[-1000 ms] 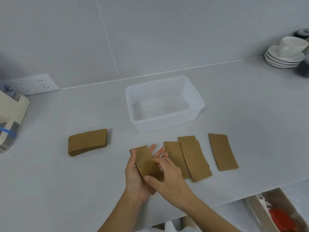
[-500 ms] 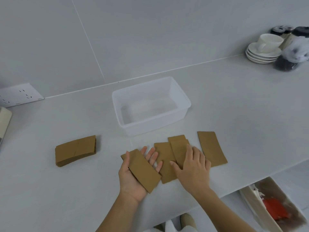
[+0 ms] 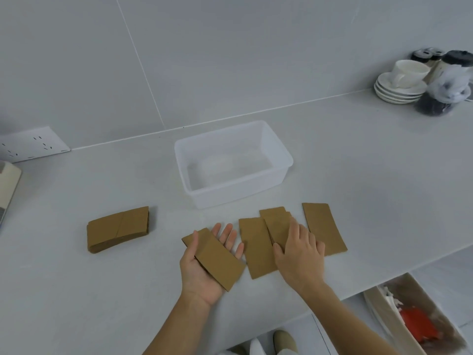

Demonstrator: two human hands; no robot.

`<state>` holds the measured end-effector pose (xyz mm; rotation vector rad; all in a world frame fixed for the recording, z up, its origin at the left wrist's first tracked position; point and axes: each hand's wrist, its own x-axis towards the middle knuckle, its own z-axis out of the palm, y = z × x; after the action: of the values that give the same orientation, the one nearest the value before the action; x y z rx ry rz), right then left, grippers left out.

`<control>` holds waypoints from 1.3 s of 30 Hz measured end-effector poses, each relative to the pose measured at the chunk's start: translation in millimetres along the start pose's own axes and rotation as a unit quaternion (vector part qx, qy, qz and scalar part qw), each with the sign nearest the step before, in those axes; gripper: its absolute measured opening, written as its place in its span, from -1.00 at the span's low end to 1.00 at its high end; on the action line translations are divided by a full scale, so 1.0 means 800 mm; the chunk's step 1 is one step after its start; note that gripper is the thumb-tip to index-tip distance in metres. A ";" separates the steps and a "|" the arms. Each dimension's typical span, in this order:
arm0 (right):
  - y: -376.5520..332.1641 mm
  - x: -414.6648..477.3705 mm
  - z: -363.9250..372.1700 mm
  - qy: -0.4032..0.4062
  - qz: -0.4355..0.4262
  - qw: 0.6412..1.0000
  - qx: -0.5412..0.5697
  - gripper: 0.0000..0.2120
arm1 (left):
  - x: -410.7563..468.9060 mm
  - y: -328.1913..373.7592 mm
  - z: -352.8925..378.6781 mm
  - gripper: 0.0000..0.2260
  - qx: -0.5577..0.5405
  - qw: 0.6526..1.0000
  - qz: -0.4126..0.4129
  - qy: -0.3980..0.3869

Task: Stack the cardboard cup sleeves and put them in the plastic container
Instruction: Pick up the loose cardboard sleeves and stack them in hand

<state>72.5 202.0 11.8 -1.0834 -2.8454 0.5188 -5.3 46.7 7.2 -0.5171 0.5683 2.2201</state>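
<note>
My left hand [image 3: 202, 275] lies palm-up, thumb pinning a flat brown cardboard sleeve [image 3: 217, 262]. My right hand [image 3: 300, 257] presses, fingers straight, on four loose sleeves [image 3: 258, 249]; one stack [image 3: 117, 228] sits apart.

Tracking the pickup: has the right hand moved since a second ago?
Yes. The right hand went rightward, off the brown cardboard sleeve in the left hand onto the overlapping brown sleeves.

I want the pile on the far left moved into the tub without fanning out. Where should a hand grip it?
Likely at the middle of the stack of sleeves, from above: thumb on the near long edge, fingers over the far one. It lies flat, layers showing along the near edge, so squeezing across the short width should keep them aligned.
</note>
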 end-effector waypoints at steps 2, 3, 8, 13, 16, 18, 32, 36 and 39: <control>-0.003 0.004 -0.010 0.008 -0.001 1.000 0.004 -0.41 | -0.001 0.002 0.000 -0.41 -0.003 1.000 0.003 -0.003; -0.005 0.006 -0.015 0.013 -0.003 1.000 0.007 -0.40 | -0.001 0.004 0.000 -0.41 -0.005 1.000 0.005 -0.005; -0.035 0.008 -0.036 -0.005 -0.035 0.997 0.069 -0.37 | -0.007 0.011 -0.001 -0.42 -0.010 1.000 0.011 -0.009; -0.077 -0.009 -0.038 -0.031 -0.099 0.987 0.125 -0.44 | -0.013 0.016 0.001 -0.42 -0.007 1.000 0.014 -0.006; -0.102 -0.026 -0.033 -0.054 -0.143 0.976 0.154 -0.48 | -0.018 0.021 -0.003 -0.41 0.019 1.000 0.011 -0.013; -0.116 -0.036 -0.027 -0.068 -0.171 0.970 0.159 -0.52 | -0.022 0.024 -0.008 -0.44 0.041 0.999 0.002 -0.021; -0.161 -0.068 0.017 -0.132 -0.261 0.948 0.130 -0.59 | -0.033 0.042 -0.032 -0.48 0.056 0.995 0.046 -0.062; -0.163 -0.066 0.020 -0.142 -0.270 0.946 0.111 -0.63 | -0.034 0.045 -0.034 -0.56 0.023 0.998 0.029 -0.049; -0.161 -0.060 0.016 -0.171 -0.272 0.943 0.090 -0.59 | -0.035 0.045 -0.033 -0.64 0.001 0.999 0.016 -0.037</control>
<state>24.5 77.0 45.4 -0.1586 -3.1049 0.9571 -10.7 -6.1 8.5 -0.4248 0.5439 2.2580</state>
